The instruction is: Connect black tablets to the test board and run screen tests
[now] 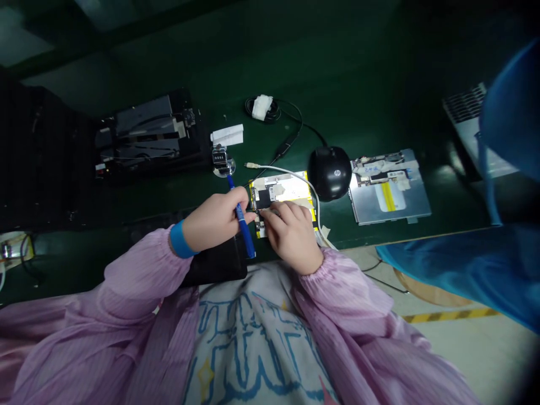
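Observation:
My left hand is closed round a blue pen-like tool, held upright over the near edge of the green bench. My right hand rests with curled fingers on an opened device with yellow tape and a black patch, fingertips pressed at its left edge next to the tool. What the fingertips pinch, if anything, is hidden. A white cable curves across the device.
A black round HP mouse-like unit sits right of the device, then a silver plate with taped parts. A tally counter, white paper, a coiled black cable and a dark disassembled unit lie behind. A person in blue stands right.

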A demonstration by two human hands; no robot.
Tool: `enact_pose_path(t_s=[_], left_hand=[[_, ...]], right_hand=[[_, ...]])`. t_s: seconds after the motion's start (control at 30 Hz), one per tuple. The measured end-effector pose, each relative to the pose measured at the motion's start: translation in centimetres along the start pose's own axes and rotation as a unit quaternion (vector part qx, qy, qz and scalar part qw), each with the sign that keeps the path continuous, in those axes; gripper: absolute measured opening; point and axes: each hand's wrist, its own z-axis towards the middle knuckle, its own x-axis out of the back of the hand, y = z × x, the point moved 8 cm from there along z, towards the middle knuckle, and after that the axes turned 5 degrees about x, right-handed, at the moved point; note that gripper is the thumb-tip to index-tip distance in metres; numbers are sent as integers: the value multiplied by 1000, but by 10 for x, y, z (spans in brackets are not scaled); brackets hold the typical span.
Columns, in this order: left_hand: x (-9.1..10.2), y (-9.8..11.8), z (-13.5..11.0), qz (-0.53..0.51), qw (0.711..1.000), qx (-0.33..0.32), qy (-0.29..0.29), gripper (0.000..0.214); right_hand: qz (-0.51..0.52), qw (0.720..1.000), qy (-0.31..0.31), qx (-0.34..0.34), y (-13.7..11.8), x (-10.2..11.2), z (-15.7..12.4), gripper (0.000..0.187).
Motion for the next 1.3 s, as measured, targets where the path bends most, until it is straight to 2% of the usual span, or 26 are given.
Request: enact_pose_path(t_s=[0.1,0.17,0.27,0.33,0.43,0.53,0.63,0.73,0.87,0.97,1.03,1.1,1.17,1.2,1.23,1.3], left_hand=[[36,-15,-27,-89,994,33,61,23],[62,-37,-54,-135,981,70,122,24],[97,-86,-101,-69,952,164,249,23],[108,-120,-132,39,917,255,304,23],[98,-163,-163,87,887,346,292,23],[79,-185,-178,43,888,347,299,24],[70,-192,-184,-12,888,319,331,24],[71,-197,-188,-55,881,305,359,24],[80,-196,-199,-119,875,267,387,24],[82,-186,-205,-158,881,209,395,23],[82,-183,-208,-178,868,186,424,22],[79,-185,-207,-197,850,179,454,21],[73,-192,-201,-221,840,178,463,21],[71,-197,-198,-236,836,175,463,21],[68,-202,-195,-250,832,174,464,20],[64,-211,-192,-269,827,172,462,20]], right_hand=[[38,999,-1,-10,4,4,2,27],[79,997,4,-14,9,8,6,25],[93,995,31,-30,20,14,15,25],[55,996,43,-53,28,15,20,30],[-22,998,32,-52,29,9,26,39],[-87,996,13,-10,17,4,27,42],[-139,990,-12,17,7,-1,27,43],[-162,986,-31,27,3,-4,28,44],[-118,993,6,19,-1,5,26,47],[-31,994,90,45,-30,25,17,51],[26,986,100,131,-72,29,10,53],[63,964,31,258,-122,19,0,54],[73,934,-57,346,-155,2,-8,50],[64,929,-87,355,-161,-6,-8,48],[48,936,-99,336,-157,-12,-2,47],[2,972,-65,228,-132,-12,16,46]])
